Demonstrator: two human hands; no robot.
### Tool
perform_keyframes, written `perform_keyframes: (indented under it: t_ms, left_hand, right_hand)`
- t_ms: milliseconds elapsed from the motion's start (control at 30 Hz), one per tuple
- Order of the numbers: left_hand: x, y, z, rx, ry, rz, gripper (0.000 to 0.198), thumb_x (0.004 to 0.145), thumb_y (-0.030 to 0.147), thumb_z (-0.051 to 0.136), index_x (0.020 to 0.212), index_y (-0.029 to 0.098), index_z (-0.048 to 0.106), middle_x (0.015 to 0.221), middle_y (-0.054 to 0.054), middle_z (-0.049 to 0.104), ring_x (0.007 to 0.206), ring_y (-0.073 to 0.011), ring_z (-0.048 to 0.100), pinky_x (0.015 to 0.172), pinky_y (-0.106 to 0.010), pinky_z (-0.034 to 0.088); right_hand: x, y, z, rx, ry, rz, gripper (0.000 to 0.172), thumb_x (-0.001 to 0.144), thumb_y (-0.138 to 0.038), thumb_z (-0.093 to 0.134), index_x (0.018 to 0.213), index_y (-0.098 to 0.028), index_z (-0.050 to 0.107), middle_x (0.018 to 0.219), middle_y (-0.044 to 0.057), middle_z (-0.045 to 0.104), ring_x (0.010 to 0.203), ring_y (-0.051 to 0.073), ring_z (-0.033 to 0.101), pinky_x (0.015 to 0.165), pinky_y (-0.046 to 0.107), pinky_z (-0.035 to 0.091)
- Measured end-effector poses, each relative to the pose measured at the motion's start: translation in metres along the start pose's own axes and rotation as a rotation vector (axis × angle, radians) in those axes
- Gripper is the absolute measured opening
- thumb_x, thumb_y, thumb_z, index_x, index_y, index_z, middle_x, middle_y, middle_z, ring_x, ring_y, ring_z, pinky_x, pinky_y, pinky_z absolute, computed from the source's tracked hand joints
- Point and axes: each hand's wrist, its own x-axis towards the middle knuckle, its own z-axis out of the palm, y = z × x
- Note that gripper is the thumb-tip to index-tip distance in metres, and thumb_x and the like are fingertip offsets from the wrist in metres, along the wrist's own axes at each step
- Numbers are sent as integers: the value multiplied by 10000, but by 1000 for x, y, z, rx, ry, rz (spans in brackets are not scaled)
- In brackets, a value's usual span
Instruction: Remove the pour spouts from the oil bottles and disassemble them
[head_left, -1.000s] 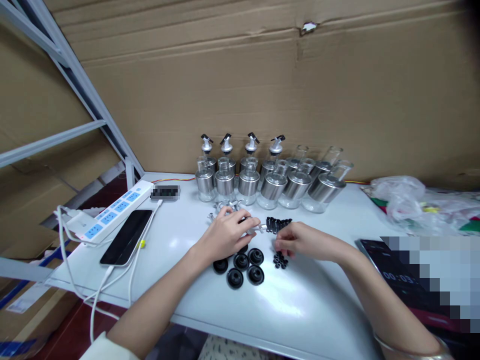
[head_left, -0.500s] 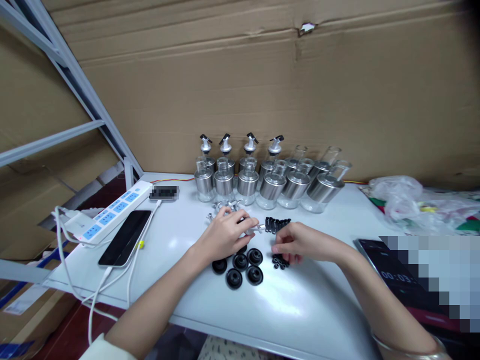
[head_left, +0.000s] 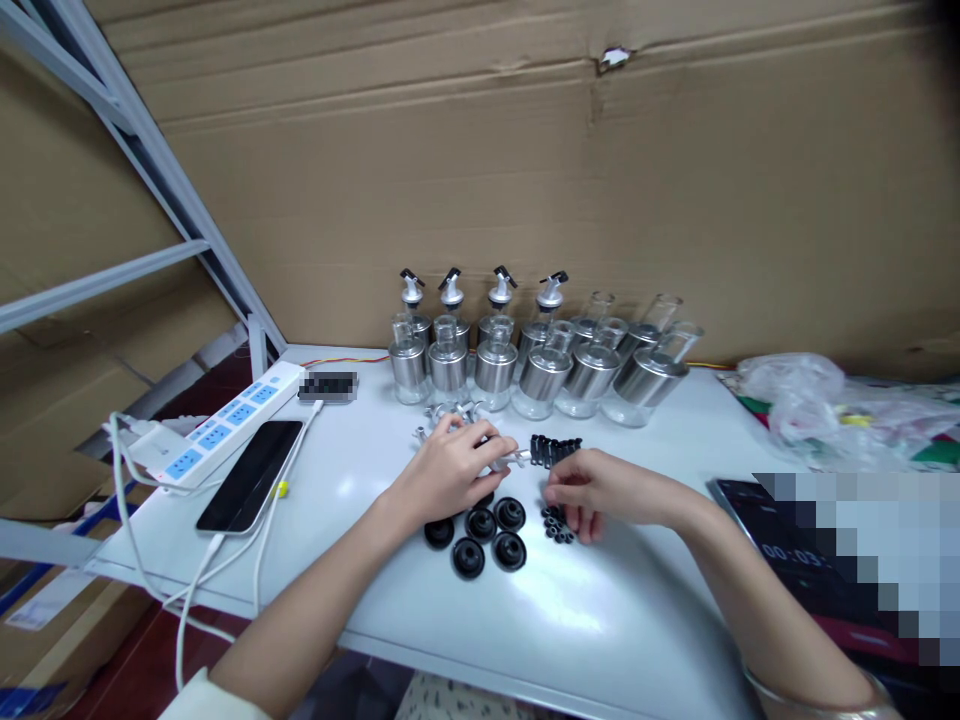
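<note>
My left hand (head_left: 459, 466) is closed round a silver pourer spout (head_left: 519, 458), whose tip points right from under the fingers. My right hand (head_left: 589, 492) hovers low over a cluster of small black rings (head_left: 557, 526), thumb and forefinger pinched together; whatever lies between them is too small to make out. Just behind it is a row of small black levers (head_left: 553, 450). More silver spouts (head_left: 469, 410) lie beyond my left hand, partly covered by it. Several black round stoppers (head_left: 481, 523) rest in front of the left hand.
Glass bottles with steel sleeves (head_left: 495, 366) stand in two rows at the back, several with lever pourers (head_left: 501, 288). At left are a power strip (head_left: 236, 415), a phone (head_left: 251, 476) and white cables. A plastic bag (head_left: 810, 400) and a timer device (head_left: 750, 515) lie at right.
My right hand has shifted slightly, its lower fingers moving over the small rings, and more of the rings show now. The left hand stays where it was.
</note>
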Motion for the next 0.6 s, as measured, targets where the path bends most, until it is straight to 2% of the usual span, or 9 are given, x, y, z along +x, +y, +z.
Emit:
perform_keyframes:
  t_ms: [100,200,333,467,600]
  left_hand:
    - [0,0,0,-3,-1,0,178,914,256,473,1071,194,528,1010,-37,624,905,-160,578,837,-326,364]
    - [0,-1,0,-9,0,2,182,914,254,473,1077,193,527,1009,-36,624,905,-159,578,838,-326,362]
    - [-1,-1,0,-14,-2,5,182,914,252,473,1077,191,529,1003,-38,624,912,-159,578,839,-326,361]
    - [-1,-1,0,-13,-9,2,182,919,259,464,1076,193,529,1004,-42,625,911,-159,577,842,-326,360]
    - [0,-1,1,-16,0,8,178,918,256,466,1071,190,530,997,-41,624,909,-158,577,837,-322,360]
  right_hand:
    - [-2,-2,-3,-130,25,-82,246,764,-377,585,660,-155,586,530,-14,541,477,93,506,478,220,429]
    - [-4,-5,-4,-210,-9,-126,146,679,-265,654,782,-162,657,570,-34,513,498,76,434,459,198,371]
    - [-5,-5,-2,-236,-2,-121,316,504,-114,730,804,-173,652,601,-54,486,560,84,454,496,194,394]
    - [-4,-2,1,-128,-53,-49,271,525,-53,625,767,-173,597,568,-73,480,498,79,482,476,203,419]
    - [-2,3,-1,-68,-114,-5,240,523,-89,653,740,-158,577,568,-59,531,530,99,548,530,217,452]
